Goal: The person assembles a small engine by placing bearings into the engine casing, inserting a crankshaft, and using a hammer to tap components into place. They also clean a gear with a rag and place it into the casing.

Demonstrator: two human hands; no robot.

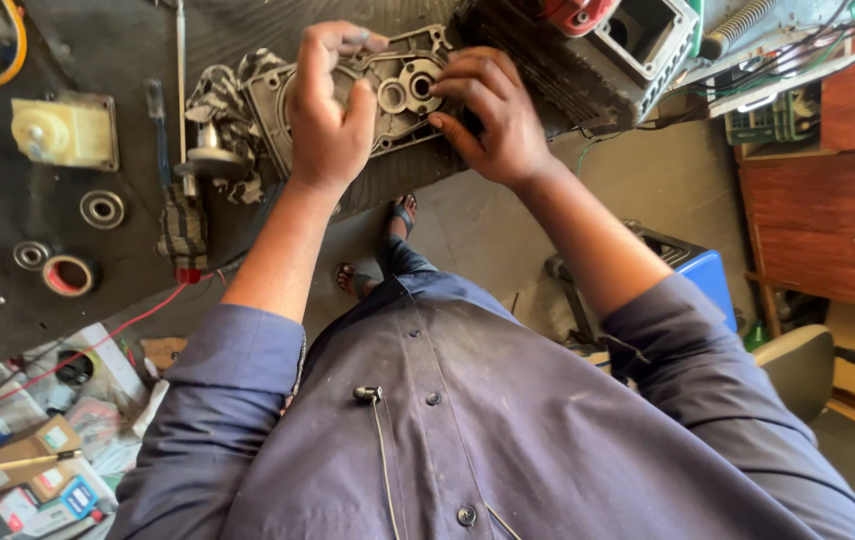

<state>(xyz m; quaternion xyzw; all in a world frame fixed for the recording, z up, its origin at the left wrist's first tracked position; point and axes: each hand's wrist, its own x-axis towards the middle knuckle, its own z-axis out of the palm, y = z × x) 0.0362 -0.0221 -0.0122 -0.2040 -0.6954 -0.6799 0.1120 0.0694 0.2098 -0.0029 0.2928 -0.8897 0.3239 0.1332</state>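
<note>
Metal casing (388,95) lies flat on the dark workbench (8,200), with the left hand (328,110) gripping its upper edge. Right hand (493,115) presses fingertips by the bearing seat (418,85); uneven pressure could tilt the casing and pinch fingers.

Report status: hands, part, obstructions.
Left hand grips grey metal housing top edge. Right hand fingertips at its bearing bore. Checkered rag beside it, nothing blocking.

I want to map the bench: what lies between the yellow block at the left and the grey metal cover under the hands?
In the head view, between the yellow block and the grey metal cover lie a blue-handled tool, a thin rod and a checked cloth.
</note>
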